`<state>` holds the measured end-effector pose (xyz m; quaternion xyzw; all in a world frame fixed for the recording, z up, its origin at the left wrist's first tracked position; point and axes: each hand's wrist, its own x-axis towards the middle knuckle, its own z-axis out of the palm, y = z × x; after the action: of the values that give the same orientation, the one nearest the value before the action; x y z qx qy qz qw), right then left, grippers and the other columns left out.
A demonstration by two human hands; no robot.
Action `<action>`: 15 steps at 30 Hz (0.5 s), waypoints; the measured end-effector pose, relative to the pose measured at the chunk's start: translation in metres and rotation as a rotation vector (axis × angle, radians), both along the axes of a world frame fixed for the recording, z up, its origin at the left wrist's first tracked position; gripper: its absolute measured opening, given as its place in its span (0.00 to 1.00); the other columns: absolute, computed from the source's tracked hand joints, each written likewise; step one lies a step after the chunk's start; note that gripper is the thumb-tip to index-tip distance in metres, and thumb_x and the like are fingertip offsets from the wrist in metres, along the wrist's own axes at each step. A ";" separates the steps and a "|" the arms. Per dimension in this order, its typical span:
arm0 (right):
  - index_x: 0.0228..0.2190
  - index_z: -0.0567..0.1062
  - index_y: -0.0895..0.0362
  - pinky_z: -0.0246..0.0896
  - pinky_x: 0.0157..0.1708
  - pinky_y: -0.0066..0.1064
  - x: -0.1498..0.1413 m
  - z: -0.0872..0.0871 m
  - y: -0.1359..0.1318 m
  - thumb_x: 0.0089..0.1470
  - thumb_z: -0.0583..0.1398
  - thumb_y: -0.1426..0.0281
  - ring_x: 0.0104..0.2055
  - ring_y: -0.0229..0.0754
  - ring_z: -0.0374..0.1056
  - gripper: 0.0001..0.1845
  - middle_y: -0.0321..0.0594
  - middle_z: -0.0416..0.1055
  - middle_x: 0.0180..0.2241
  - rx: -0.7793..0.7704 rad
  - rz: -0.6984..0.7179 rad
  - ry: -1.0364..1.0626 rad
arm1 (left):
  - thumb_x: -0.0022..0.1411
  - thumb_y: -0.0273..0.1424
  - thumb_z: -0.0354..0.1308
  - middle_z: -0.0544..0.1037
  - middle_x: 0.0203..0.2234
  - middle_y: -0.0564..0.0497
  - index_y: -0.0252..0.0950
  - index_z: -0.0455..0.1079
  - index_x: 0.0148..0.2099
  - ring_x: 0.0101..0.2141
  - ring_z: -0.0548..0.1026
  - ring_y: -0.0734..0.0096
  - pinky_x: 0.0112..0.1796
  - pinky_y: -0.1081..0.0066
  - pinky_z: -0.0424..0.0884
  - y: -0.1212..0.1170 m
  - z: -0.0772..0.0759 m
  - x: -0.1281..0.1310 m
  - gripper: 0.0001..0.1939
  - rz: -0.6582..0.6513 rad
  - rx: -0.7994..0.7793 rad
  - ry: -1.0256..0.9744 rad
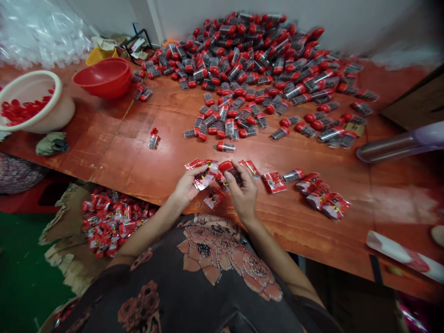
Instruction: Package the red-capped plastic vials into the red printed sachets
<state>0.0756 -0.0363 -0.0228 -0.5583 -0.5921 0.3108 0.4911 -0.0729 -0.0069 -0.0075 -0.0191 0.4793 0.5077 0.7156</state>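
Note:
My left hand [189, 184] is closed on a red and white printed packet [206, 176] near the table's front edge. Right beside it, my right hand [243, 190] grips a clear bottle with a red cap [226, 166] and dark contents, its cap toward the packet. Whether the bottle touches the packet I cannot tell. Below the hands a flat red packet [214, 198] lies on the table. More red packets [274, 181] and a lying bottle [293, 175] are to the right of my right hand. A single bottle [226, 147] lies just beyond both hands.
A large heap of red-capped bottles [243, 60] covers the back of the table [114, 138]. At left stand a red bowl [104, 78] and a white tub [52, 104] with red pieces. A box of filled packets [114, 222] sits below the front edge. A cylinder [388, 147] lies at right.

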 end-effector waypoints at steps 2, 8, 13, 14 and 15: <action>0.53 0.72 0.46 0.67 0.53 0.49 0.000 0.000 0.000 0.60 0.58 0.66 0.50 0.47 0.70 0.19 0.43 0.72 0.48 -0.001 -0.012 0.007 | 0.52 0.18 0.61 0.80 0.29 0.44 0.28 0.75 0.36 0.27 0.77 0.70 0.35 0.67 0.74 0.000 0.001 0.000 0.08 -0.005 -0.002 -0.002; 0.53 0.73 0.46 0.68 0.52 0.46 0.001 0.000 -0.001 0.60 0.59 0.66 0.49 0.46 0.70 0.19 0.42 0.73 0.47 0.019 -0.025 0.041 | 0.54 0.19 0.62 0.80 0.27 0.45 0.28 0.75 0.34 0.25 0.77 0.72 0.31 0.71 0.74 -0.002 -0.001 0.000 0.04 0.010 -0.001 -0.012; 0.52 0.73 0.46 0.69 0.50 0.44 0.001 -0.001 0.000 0.58 0.60 0.66 0.48 0.44 0.70 0.19 0.41 0.73 0.47 0.056 -0.004 0.071 | 0.55 0.18 0.61 0.80 0.25 0.47 0.29 0.74 0.35 0.24 0.77 0.72 0.28 0.73 0.74 -0.003 0.002 0.000 0.05 0.007 -0.012 -0.029; 0.52 0.74 0.46 0.69 0.50 0.44 0.000 -0.002 0.000 0.58 0.61 0.67 0.47 0.44 0.70 0.19 0.40 0.73 0.46 0.065 0.018 0.074 | 0.55 0.18 0.61 0.80 0.26 0.47 0.29 0.74 0.35 0.24 0.77 0.72 0.29 0.73 0.74 -0.004 0.003 0.001 0.05 0.002 -0.012 -0.038; 0.52 0.74 0.46 0.68 0.50 0.44 0.000 -0.003 0.001 0.59 0.61 0.68 0.47 0.44 0.70 0.19 0.40 0.73 0.46 0.067 0.040 0.077 | 0.55 0.18 0.60 0.80 0.26 0.47 0.29 0.73 0.35 0.24 0.78 0.72 0.30 0.73 0.75 -0.004 0.004 0.001 0.05 -0.005 -0.013 -0.046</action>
<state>0.0758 -0.0356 -0.0259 -0.5171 -0.5941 0.3217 0.5255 -0.0721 -0.0109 -0.0037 -0.0343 0.4658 0.5023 0.7277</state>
